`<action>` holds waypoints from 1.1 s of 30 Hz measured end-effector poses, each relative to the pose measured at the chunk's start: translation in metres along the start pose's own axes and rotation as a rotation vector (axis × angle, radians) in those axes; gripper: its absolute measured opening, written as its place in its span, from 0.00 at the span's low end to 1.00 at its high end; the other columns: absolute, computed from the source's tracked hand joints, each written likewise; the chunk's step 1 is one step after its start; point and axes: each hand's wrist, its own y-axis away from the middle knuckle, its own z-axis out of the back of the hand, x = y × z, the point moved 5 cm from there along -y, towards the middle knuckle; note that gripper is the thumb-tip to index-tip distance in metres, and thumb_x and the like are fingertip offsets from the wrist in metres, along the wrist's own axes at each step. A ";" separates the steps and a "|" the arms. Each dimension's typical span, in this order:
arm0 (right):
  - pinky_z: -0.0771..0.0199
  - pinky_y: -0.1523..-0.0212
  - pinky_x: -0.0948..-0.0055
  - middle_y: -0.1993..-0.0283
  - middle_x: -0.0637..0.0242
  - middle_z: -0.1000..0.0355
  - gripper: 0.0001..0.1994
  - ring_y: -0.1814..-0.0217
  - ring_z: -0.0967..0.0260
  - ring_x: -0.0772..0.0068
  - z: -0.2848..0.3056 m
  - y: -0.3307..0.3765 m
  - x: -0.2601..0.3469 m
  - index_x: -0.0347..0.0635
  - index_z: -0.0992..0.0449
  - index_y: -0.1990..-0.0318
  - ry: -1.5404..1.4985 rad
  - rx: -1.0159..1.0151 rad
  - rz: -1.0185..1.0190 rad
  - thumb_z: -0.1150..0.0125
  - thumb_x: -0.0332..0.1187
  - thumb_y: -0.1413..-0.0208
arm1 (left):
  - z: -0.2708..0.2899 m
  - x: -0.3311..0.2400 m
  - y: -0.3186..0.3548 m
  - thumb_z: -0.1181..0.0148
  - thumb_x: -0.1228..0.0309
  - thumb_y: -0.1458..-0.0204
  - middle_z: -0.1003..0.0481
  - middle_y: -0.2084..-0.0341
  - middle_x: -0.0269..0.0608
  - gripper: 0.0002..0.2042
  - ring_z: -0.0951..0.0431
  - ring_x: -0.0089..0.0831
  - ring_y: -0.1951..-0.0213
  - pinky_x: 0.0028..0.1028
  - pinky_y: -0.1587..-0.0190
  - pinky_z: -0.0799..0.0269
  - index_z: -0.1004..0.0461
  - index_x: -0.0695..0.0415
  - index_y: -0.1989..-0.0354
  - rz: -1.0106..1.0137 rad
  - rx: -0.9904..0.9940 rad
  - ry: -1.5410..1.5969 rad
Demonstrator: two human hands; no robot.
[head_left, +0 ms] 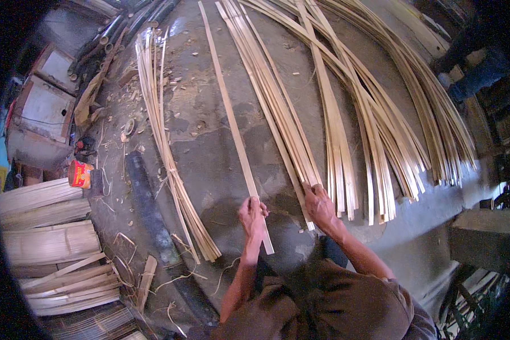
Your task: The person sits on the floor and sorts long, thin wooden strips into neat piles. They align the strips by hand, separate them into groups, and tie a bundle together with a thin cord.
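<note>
My left hand (253, 216) is closed round a single long bamboo strip (230, 116) near its close end. The strip runs far forward across the floor. To its right lies a loose bundle of bamboo strips (273, 107). My right hand (321, 207) is closed at the near end of that bundle, fingers curled down on the strips; how many it grips is hidden. Left of the single strip, a narrower bundle of strips (167, 150) appears tied partway along.
More strips in crossing piles (345, 107) and a long bundle (419, 102) spread to the right. On the left are a dark bamboo pole (147, 198), stacked split bamboo slats (54, 243), a red-and-yellow tin (80, 174) and dark pipe-like poles (113, 28). Shavings litter the concrete floor (209, 153).
</note>
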 end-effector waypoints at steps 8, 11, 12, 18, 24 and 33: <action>0.25 0.67 0.61 0.67 0.48 0.27 0.23 0.68 0.25 0.53 0.016 0.005 0.009 0.39 0.35 0.38 -0.307 -0.023 -0.124 0.45 0.30 0.41 | 0.014 0.035 0.045 0.53 0.66 0.36 0.27 0.76 0.35 0.11 0.27 0.22 0.75 0.25 0.71 0.30 0.30 0.62 0.60 0.017 -0.032 0.033; 0.24 0.63 0.63 0.63 0.43 0.26 0.21 0.61 0.22 0.53 0.015 0.010 0.012 0.40 0.34 0.38 -0.351 -0.214 -0.141 0.46 0.32 0.38 | 0.011 0.020 0.048 0.53 0.66 0.36 0.28 0.77 0.35 0.11 0.28 0.23 0.75 0.27 0.72 0.31 0.29 0.62 0.60 -0.019 -0.132 -0.094; 0.24 0.61 0.63 0.58 0.41 0.26 0.20 0.55 0.22 0.53 0.016 0.011 0.017 0.39 0.34 0.39 -0.378 -0.189 -0.165 0.47 0.33 0.37 | 0.011 0.011 0.045 0.53 0.66 0.36 0.28 0.78 0.35 0.11 0.28 0.23 0.75 0.27 0.72 0.31 0.29 0.62 0.60 -0.082 -0.142 -0.144; 0.33 0.73 0.68 0.77 0.54 0.33 0.20 0.77 0.38 0.70 -0.013 0.016 0.034 0.45 0.35 0.36 -0.547 -0.142 -0.188 0.51 0.34 0.34 | -0.006 0.024 0.006 0.52 0.64 0.37 0.26 0.77 0.41 0.13 0.26 0.28 0.74 0.31 0.70 0.31 0.29 0.63 0.62 -0.109 -0.128 -0.269; 0.29 0.68 0.65 0.68 0.41 0.30 0.21 0.68 0.28 0.71 -0.067 0.035 0.046 0.44 0.37 0.36 -0.680 -0.017 -0.179 0.50 0.36 0.35 | -0.018 0.024 0.017 0.51 0.64 0.39 0.26 0.74 0.47 0.13 0.25 0.37 0.70 0.36 0.64 0.30 0.30 0.64 0.62 -0.177 -0.146 -0.329; 0.28 0.65 0.63 0.66 0.38 0.30 0.22 0.63 0.23 0.60 -0.070 0.043 0.053 0.41 0.37 0.36 -0.689 0.095 -0.219 0.51 0.40 0.34 | -0.007 0.036 0.019 0.47 0.65 0.40 0.27 0.73 0.51 0.12 0.28 0.38 0.69 0.36 0.61 0.32 0.28 0.65 0.63 -0.127 -0.062 -0.225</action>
